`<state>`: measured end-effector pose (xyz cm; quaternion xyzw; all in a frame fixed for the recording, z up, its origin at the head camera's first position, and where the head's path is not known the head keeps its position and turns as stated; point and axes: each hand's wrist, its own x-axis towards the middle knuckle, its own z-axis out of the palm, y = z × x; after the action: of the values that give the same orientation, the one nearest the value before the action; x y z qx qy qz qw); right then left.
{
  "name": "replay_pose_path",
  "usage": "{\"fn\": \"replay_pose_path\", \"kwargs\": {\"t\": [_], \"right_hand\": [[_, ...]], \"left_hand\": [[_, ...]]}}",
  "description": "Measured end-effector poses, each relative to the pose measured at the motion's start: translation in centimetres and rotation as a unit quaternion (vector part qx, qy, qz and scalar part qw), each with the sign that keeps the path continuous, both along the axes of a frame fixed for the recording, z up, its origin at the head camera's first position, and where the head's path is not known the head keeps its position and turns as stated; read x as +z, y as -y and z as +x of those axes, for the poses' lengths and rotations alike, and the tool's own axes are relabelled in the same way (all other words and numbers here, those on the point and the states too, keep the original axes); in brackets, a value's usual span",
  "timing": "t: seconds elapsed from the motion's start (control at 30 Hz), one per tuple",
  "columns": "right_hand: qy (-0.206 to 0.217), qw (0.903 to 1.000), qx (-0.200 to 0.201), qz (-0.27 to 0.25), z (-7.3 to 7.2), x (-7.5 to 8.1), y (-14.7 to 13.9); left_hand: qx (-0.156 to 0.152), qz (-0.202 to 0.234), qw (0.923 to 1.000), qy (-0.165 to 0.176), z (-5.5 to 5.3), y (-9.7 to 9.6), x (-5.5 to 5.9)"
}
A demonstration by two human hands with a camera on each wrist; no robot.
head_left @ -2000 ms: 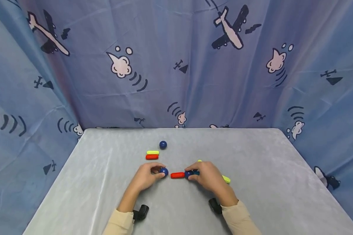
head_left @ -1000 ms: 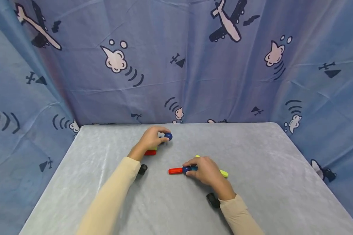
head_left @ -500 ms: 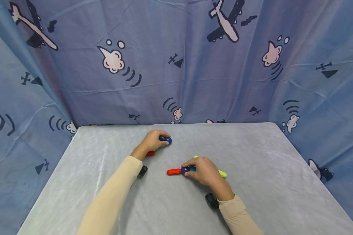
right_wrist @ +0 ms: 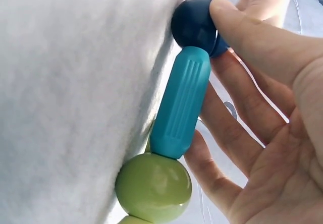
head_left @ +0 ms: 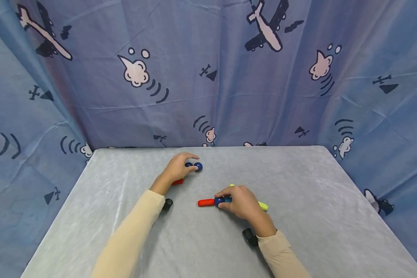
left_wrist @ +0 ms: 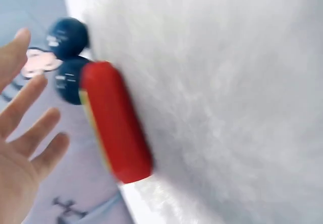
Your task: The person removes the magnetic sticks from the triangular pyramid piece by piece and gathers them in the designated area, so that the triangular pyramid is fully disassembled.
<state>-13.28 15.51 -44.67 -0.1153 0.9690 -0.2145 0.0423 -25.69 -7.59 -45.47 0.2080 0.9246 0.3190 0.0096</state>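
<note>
My left hand [head_left: 177, 168] is at the back of the table with thumb and fingers apart, beside two dark blue balls that sit side by side. The nearer-right ball [head_left: 198, 166] lies just past the fingertips; the other ball [head_left: 189, 165] is partly behind the hand. A red rod [left_wrist: 116, 123] with a yellow rod [left_wrist: 96, 128] along it lies under that hand. My right hand [head_left: 243, 202] pinches a dark blue ball [right_wrist: 194, 22] between thumb and fingers. This ball joins a red rod [head_left: 205, 202] to a teal rod [right_wrist: 181, 103], which meets a green ball [right_wrist: 154, 188].
Yellow-green rod ends [head_left: 263, 205] show beyond the right hand, the rest hidden by it. A pale cloth covers the table [head_left: 299, 239]. A blue printed curtain [head_left: 180, 77] hangs behind and at both sides. Black wrist cameras [head_left: 251, 237] sit at both wrists.
My left hand has carried a blue ball from the front to the back, set it beside the other one, and let go. The right hand keeps its pinch in place.
</note>
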Motion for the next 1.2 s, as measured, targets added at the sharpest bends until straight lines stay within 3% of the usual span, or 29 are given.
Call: {"fn": "replay_pose_path", "kwargs": {"t": [0.13,0.2,0.33,0.47,0.57,0.7,0.9,1.2], "right_hand": [[-0.007,0.9999,0.008,-0.004,-0.1,0.0,0.0],[-0.009,0.9999,0.011,-0.008,-0.1,0.1,0.0],[-0.014,0.9998,0.007,-0.013,0.2,-0.1,-0.3],[-0.018,0.9992,0.022,-0.028,0.3,0.0,-0.2],[-0.020,0.9977,0.053,-0.037,0.4,0.1,0.3],[-0.013,0.9968,0.071,-0.033,0.6,0.3,0.7],[-0.001,0.9973,0.064,-0.037,0.4,0.1,1.0],[0.001,0.9961,0.071,-0.053,0.3,0.0,0.8]], "left_hand": [[0.011,0.013,0.9965,-0.081,3.8,0.4,1.0],[-0.001,0.015,0.9952,-0.096,6.1,0.4,1.3],[-0.053,0.016,0.9974,-0.045,10.3,0.0,0.8],[-0.068,0.021,0.9975,-0.002,12.8,-0.4,-0.1],[-0.050,0.017,0.9985,-0.011,13.7,-0.4,-0.7],[-0.029,0.004,0.9995,-0.010,13.9,-0.3,-1.0],[-0.020,-0.021,0.9995,0.010,13.5,0.2,-1.5],[-0.013,-0.025,0.9996,-0.004,13.2,0.2,-2.0]]}}
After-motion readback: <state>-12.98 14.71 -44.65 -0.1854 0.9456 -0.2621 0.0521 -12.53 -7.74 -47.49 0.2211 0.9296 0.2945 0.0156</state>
